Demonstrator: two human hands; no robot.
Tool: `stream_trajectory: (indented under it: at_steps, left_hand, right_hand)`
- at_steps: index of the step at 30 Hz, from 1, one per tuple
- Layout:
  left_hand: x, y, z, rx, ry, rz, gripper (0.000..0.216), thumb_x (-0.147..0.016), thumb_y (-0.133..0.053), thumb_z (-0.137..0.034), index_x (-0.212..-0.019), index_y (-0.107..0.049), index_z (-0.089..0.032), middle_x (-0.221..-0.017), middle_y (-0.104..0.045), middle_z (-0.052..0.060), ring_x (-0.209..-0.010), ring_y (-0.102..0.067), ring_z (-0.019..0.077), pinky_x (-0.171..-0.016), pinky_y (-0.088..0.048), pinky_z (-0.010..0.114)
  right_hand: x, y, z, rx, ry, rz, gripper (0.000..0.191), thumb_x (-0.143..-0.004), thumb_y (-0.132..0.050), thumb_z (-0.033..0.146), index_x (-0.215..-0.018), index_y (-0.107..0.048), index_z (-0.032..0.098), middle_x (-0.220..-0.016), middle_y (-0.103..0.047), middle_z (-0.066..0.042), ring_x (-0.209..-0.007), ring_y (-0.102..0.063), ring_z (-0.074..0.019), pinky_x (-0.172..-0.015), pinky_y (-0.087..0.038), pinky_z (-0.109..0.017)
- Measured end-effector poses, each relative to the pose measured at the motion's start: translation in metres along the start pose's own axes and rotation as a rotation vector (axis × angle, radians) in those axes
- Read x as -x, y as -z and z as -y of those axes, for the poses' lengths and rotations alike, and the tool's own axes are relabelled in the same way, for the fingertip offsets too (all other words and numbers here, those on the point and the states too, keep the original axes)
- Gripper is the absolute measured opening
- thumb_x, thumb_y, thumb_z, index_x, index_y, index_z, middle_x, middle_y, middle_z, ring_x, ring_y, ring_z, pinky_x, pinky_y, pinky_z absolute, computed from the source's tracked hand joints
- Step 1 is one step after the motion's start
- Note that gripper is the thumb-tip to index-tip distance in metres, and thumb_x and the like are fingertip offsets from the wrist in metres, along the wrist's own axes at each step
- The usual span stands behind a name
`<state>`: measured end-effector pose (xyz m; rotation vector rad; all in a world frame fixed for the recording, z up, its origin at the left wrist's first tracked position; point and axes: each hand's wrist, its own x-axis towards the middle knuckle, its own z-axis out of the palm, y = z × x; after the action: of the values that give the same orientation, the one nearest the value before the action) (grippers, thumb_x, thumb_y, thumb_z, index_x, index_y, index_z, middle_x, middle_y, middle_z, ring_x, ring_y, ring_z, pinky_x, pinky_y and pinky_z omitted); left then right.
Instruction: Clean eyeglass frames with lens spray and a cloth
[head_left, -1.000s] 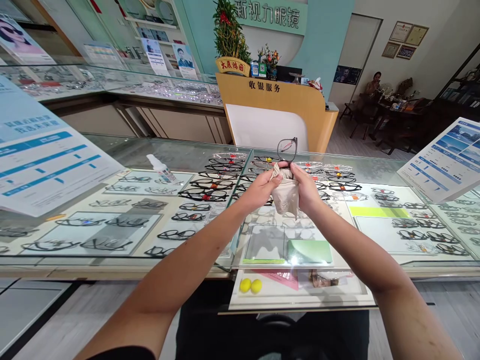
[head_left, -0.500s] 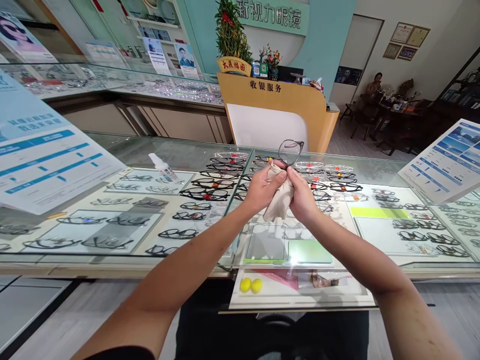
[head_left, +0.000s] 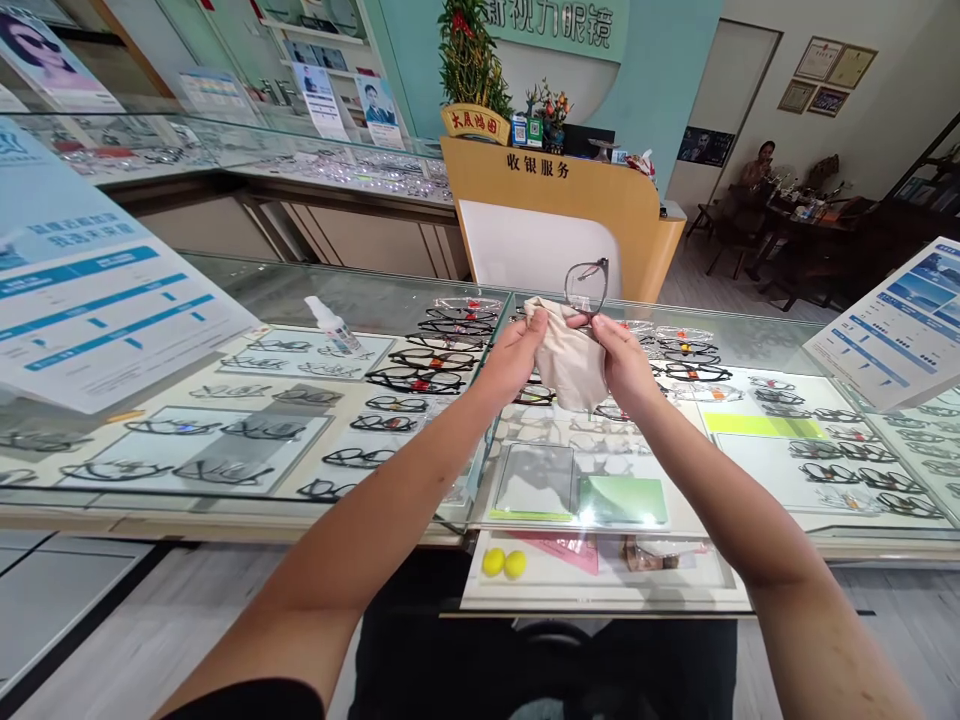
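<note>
Above the glass counter, my left hand (head_left: 517,355) is closed on one side of a cream cleaning cloth (head_left: 574,365), which hangs between both hands. My right hand (head_left: 626,360) grips a pair of dark-rimmed eyeglasses (head_left: 586,288) at its lower part, with the frame held upright and one lens rising above the fingers. The cloth's right edge touches my right fingers. The rest of the eyeglasses is hidden behind the hand and cloth. A white spray bottle (head_left: 332,325) lies tilted on the counter to the left of my hands.
Rows of spectacle frames (head_left: 420,380) lie under the glass countertop (head_left: 405,285). An open drawer (head_left: 600,600) with two yellow balls (head_left: 504,563) juts out at the front. Printed signs (head_left: 97,290) stand left and right. A wooden cashier desk (head_left: 555,180) is beyond; a person sits far right.
My hands have moved apart, and the cloth, bunched up before, is now spread between them. The eyeglasses have turned and shifted slightly to the right with my right hand.
</note>
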<state>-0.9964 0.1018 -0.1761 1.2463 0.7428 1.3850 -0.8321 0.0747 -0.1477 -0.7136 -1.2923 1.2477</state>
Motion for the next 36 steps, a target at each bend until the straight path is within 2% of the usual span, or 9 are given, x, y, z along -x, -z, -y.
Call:
stream_trajectory:
  at_steps: [2, 5, 10, 18, 21, 24, 27, 31, 36]
  left_hand:
    - [-0.003, 0.002, -0.002, 0.053, 0.001, -0.045, 0.074, -0.073, -0.08, -0.086, -0.1, -0.074, -0.017, -0.092, -0.08, 0.009, -0.103, -0.077, 0.0283, -0.086, -0.062, 0.036]
    - [-0.005, 0.003, -0.009, 0.116, 0.016, -0.063, 0.067, -0.079, -0.079, -0.082, -0.099, -0.07, -0.018, -0.093, -0.08, 0.009, -0.104, -0.078, 0.0287, -0.087, -0.065, 0.039]
    - [-0.008, 0.006, -0.015, 0.151, 0.061, -0.081, 0.061, -0.081, -0.081, -0.077, -0.095, -0.067, -0.019, -0.088, -0.078, 0.008, -0.105, -0.079, 0.0303, -0.082, -0.068, 0.039]
    - [-0.007, 0.013, -0.016, 0.149, 0.042, 0.096, 0.054, -0.069, -0.094, -0.061, -0.093, -0.071, -0.018, -0.096, -0.079, 0.011, -0.107, -0.077, 0.0344, -0.085, -0.066, 0.043]
    - [-0.007, 0.019, -0.012, 0.073, 0.034, 0.156, 0.058, -0.067, -0.097, -0.06, -0.096, -0.072, -0.017, -0.095, -0.079, 0.01, -0.096, -0.077, 0.0309, -0.081, -0.064, 0.041]
    - [-0.007, 0.021, -0.01, 0.002, -0.001, 0.182, 0.06, -0.065, -0.099, -0.057, -0.102, -0.072, -0.016, -0.092, -0.078, 0.008, -0.084, -0.075, 0.0241, -0.075, -0.06, 0.034]
    - [-0.004, 0.017, -0.013, -0.053, -0.021, 0.154, 0.062, -0.059, -0.102, -0.049, -0.102, -0.072, -0.017, -0.085, -0.077, 0.004, -0.074, -0.071, 0.0191, -0.069, -0.056, 0.028]
    - [0.002, 0.007, -0.02, -0.086, -0.011, 0.074, 0.067, -0.049, -0.105, -0.041, -0.101, -0.071, -0.017, -0.085, -0.077, 0.002, -0.071, -0.067, 0.0168, -0.066, -0.054, 0.026]
    - [0.006, -0.003, -0.022, -0.118, -0.052, -0.069, 0.065, -0.051, -0.102, -0.055, -0.093, -0.071, -0.016, -0.08, -0.074, 0.002, -0.066, -0.063, 0.0144, -0.062, -0.05, 0.024]
  right_hand:
    - [-0.003, 0.007, -0.001, 0.1, 0.055, 0.018, 0.042, -0.08, -0.079, 0.068, -0.082, -0.082, 0.025, -0.114, -0.074, -0.005, -0.123, -0.063, -0.0285, -0.116, -0.045, -0.039]
    - [-0.006, 0.012, -0.003, 0.209, 0.113, 0.062, 0.042, -0.085, -0.073, 0.065, -0.077, -0.082, 0.025, -0.105, -0.071, -0.005, -0.115, -0.063, -0.0268, -0.114, -0.043, -0.038]
    - [-0.005, 0.012, -0.005, 0.328, 0.085, 0.16, 0.047, -0.086, -0.07, 0.069, -0.076, -0.081, 0.024, -0.093, -0.071, -0.004, -0.099, -0.061, -0.0254, -0.105, -0.046, -0.04]
    - [-0.005, 0.013, -0.004, 0.261, 0.022, 0.14, 0.039, -0.086, -0.069, 0.059, -0.073, -0.081, 0.024, -0.093, -0.076, -0.003, -0.098, -0.061, -0.0236, -0.105, -0.045, -0.038]
    - [-0.006, 0.015, -0.004, 0.239, -0.03, 0.136, 0.036, -0.083, -0.07, 0.057, -0.073, -0.081, 0.024, -0.086, -0.075, -0.002, -0.094, -0.061, -0.0228, -0.1, -0.047, -0.037]
    - [-0.008, 0.017, -0.007, 0.166, -0.074, 0.204, 0.033, -0.082, -0.072, 0.055, -0.073, -0.081, 0.024, -0.086, -0.076, -0.002, -0.094, -0.064, -0.0219, -0.096, -0.05, -0.035]
    - [-0.009, 0.018, -0.012, 0.125, -0.096, 0.275, 0.035, -0.083, -0.075, 0.056, -0.075, -0.082, 0.023, -0.089, -0.077, -0.004, -0.096, -0.067, -0.0219, -0.096, -0.051, -0.036]
    - [-0.009, 0.019, -0.016, 0.139, -0.112, 0.351, 0.042, -0.081, -0.08, 0.064, -0.077, -0.081, 0.022, -0.089, -0.077, -0.005, -0.095, -0.068, -0.0222, -0.096, -0.052, -0.037]
    - [-0.004, 0.013, -0.016, 0.127, -0.16, 0.383, 0.045, -0.076, -0.086, 0.065, -0.079, -0.078, 0.021, -0.085, -0.073, -0.002, -0.094, -0.065, -0.0215, -0.099, -0.052, -0.036]
